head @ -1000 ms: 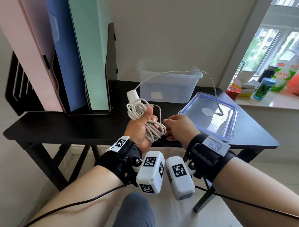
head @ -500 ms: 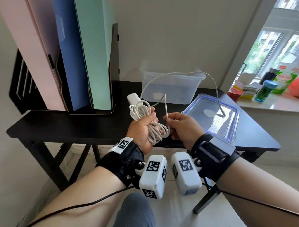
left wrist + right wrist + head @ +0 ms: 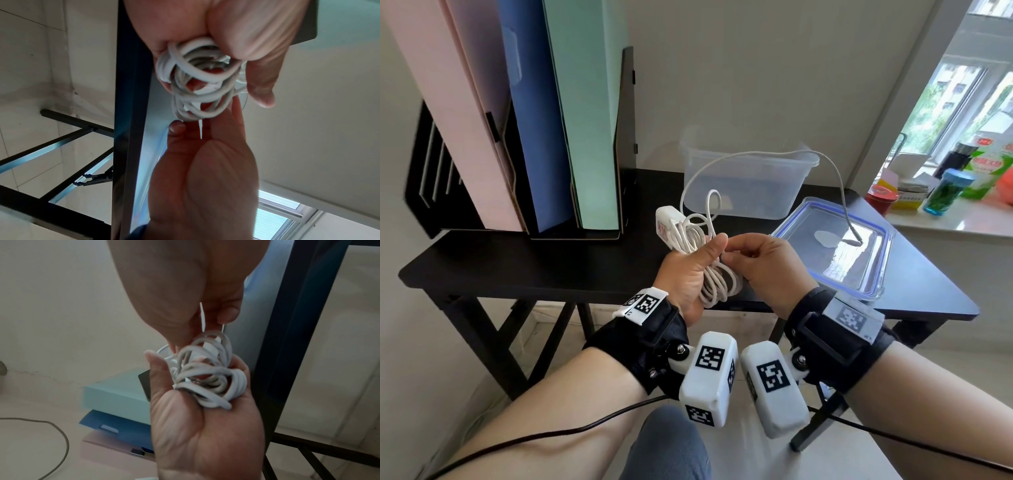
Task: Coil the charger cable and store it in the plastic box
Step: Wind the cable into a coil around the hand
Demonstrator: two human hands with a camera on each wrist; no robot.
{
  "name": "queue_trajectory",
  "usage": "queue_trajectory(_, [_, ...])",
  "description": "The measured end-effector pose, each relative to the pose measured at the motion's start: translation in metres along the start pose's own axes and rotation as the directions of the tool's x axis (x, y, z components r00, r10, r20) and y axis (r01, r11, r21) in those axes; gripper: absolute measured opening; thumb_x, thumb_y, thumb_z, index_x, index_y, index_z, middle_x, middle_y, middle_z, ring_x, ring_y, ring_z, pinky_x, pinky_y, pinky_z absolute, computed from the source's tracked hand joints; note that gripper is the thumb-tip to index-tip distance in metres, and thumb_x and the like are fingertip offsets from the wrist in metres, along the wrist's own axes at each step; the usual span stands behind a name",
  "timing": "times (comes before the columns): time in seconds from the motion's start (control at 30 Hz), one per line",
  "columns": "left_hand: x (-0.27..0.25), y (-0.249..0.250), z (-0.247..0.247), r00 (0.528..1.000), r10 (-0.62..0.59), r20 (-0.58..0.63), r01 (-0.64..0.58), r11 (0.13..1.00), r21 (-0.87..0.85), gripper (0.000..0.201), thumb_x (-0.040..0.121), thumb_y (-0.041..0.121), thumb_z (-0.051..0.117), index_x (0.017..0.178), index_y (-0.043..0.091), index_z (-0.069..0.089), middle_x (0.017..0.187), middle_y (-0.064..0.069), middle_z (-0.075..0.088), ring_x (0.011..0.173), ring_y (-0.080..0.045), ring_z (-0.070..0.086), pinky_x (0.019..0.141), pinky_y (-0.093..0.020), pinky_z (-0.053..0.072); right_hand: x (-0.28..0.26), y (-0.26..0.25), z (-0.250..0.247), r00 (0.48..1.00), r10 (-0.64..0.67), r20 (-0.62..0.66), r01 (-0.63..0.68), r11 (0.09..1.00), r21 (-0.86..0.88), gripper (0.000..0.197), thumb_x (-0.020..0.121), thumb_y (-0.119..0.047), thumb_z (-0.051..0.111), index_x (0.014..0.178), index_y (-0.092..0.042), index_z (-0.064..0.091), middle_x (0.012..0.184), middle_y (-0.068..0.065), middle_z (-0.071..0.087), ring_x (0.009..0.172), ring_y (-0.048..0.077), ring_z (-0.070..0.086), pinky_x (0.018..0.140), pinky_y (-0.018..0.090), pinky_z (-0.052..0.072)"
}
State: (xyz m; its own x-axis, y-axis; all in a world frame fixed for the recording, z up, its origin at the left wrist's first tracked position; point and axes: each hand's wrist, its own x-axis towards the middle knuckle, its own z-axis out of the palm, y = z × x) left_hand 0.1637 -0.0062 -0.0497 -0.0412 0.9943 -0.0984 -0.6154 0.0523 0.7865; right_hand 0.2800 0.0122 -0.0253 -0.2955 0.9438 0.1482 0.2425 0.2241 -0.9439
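Observation:
My left hand (image 3: 690,270) grips a bundle of white charger cable (image 3: 717,277), coiled in several loops, with the white charger block (image 3: 667,224) sticking out above the fist. Seen from the left wrist, the coil (image 3: 197,78) fills the curled fingers. My right hand (image 3: 763,263) pinches a strand of the cable beside the coil; the right wrist view shows the coil (image 3: 209,373) just below its fingertips. The loose end arcs up over the clear plastic box (image 3: 746,178) and its plug tip (image 3: 854,241) lies on the lid (image 3: 835,251).
The black table (image 3: 551,270) carries a file rack with pink, blue and green folders (image 3: 582,113) at the back left. The blue-rimmed lid lies at the table's right end. Bottles and cartons (image 3: 945,186) stand on the windowsill at the right.
Both hands have risen slightly. The right hand has brought its strand up against the coil, forming a small loop above the left fist.

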Motion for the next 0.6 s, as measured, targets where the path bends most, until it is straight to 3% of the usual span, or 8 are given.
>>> queue_trajectory(0.07, [0.000, 0.000, 0.001, 1.000, -0.010, 0.001, 0.010, 1.000, 0.013, 0.046, 0.061, 0.023, 0.072, 0.101, 0.003, 0.061, 0.083, -0.016, 0.071, 0.074, -0.028, 0.070, 0.072, -0.040, 0.057, 0.001, 0.000, 0.000, 1.000, -0.007, -0.010, 0.008, 1.000, 0.012, 0.014, 0.080, -0.008, 0.068, 0.073, -0.020, 0.068, 0.073, 0.010, 0.066, 0.066, 0.020, 0.061, 0.068, 0.034, 0.055])
queue_trajectory(0.2, [0.000, 0.000, 0.004, 1.000, -0.026, -0.003, 0.026, 0.998, 0.058, 0.014, 0.080, 0.015, 0.065, 0.090, 0.005, 0.064, 0.074, -0.012, 0.071, 0.068, -0.025, 0.069, 0.069, -0.038, 0.056, 0.003, 0.003, 0.000, 1.000, -0.026, 0.014, 0.026, 0.999, 0.046, 0.014, 0.079, -0.007, 0.068, 0.072, -0.018, 0.068, 0.075, 0.013, 0.066, 0.068, 0.022, 0.062, 0.070, 0.039, 0.056])
queue_trajectory(0.33, [0.000, 0.000, 0.003, 0.999, -0.028, -0.023, 0.030, 0.996, 0.089, 0.018, 0.088, 0.018, 0.058, 0.095, 0.003, 0.062, 0.077, -0.014, 0.068, 0.068, -0.026, 0.067, 0.067, -0.038, 0.056, 0.001, 0.005, 0.000, 0.998, 0.006, 0.064, -0.013, 0.995, 0.103, 0.012, 0.082, -0.005, 0.064, 0.080, -0.015, 0.071, 0.081, 0.013, 0.070, 0.074, 0.024, 0.066, 0.076, 0.041, 0.057])
queue_trajectory(0.43, [-0.001, 0.001, 0.002, 0.998, -0.024, -0.050, 0.028, 0.995, 0.097, 0.017, 0.091, 0.017, 0.054, 0.093, 0.002, 0.061, 0.067, -0.012, 0.067, 0.062, -0.025, 0.067, 0.062, -0.036, 0.056, 0.001, 0.005, -0.001, 0.997, 0.027, 0.073, -0.037, 0.990, 0.134, 0.020, 0.083, -0.002, 0.059, 0.076, -0.015, 0.071, 0.078, 0.009, 0.070, 0.072, 0.020, 0.065, 0.073, 0.036, 0.057])
queue_trajectory(0.53, [-0.001, 0.002, 0.003, 0.996, -0.021, -0.085, 0.030, 0.994, 0.108, 0.014, 0.091, 0.012, 0.052, 0.083, 0.004, 0.060, 0.053, -0.006, 0.062, 0.050, -0.020, 0.063, 0.060, -0.034, 0.052, 0.006, 0.008, -0.003, 0.999, 0.020, -0.033, -0.017, 0.994, 0.104, 0.026, 0.081, 0.001, 0.056, 0.072, -0.020, 0.068, 0.070, 0.004, 0.064, 0.064, 0.015, 0.058, 0.063, 0.028, 0.051])
queue_trajectory(0.6, [-0.002, 0.002, 0.003, 0.993, -0.022, -0.113, 0.035, 0.993, 0.113, 0.012, 0.089, 0.009, 0.052, 0.080, 0.008, 0.060, 0.049, -0.003, 0.056, 0.044, -0.015, 0.056, 0.056, -0.030, 0.046, 0.012, 0.010, -0.007, 0.991, 0.009, -0.132, 0.003, 0.996, 0.085, 0.029, 0.080, 0.003, 0.055, 0.078, -0.025, 0.062, 0.068, 0.000, 0.059, 0.059, 0.014, 0.050, 0.059, 0.026, 0.043])
